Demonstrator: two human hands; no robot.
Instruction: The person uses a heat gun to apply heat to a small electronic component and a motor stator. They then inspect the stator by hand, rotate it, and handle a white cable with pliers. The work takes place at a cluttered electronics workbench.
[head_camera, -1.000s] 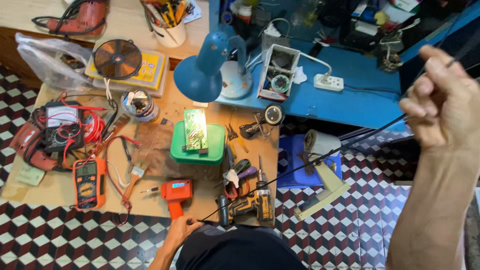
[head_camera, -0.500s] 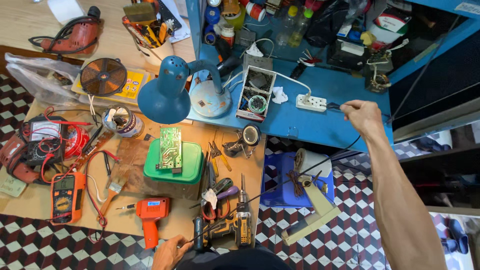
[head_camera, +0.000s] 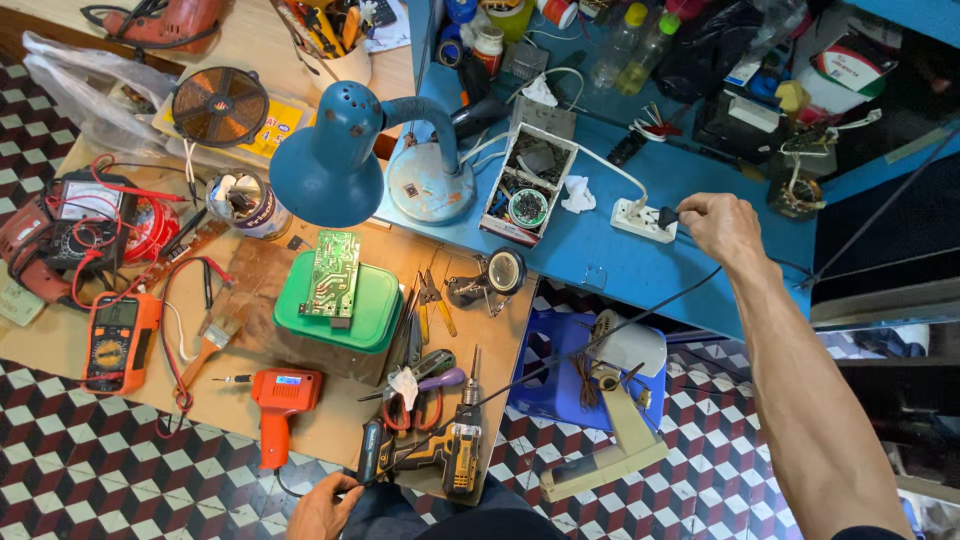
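At power strip (head_camera: 640, 218), right hand (head_camera: 722, 226) grip closed (on plug (head_camera: 667, 215))

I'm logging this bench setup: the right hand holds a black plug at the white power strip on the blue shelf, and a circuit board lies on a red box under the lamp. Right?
Not quite. In the head view the circuit board lies on a green box, not a red one. The rest holds: the right hand holds the black plug at the white power strip on the blue shelf, near the lamp.
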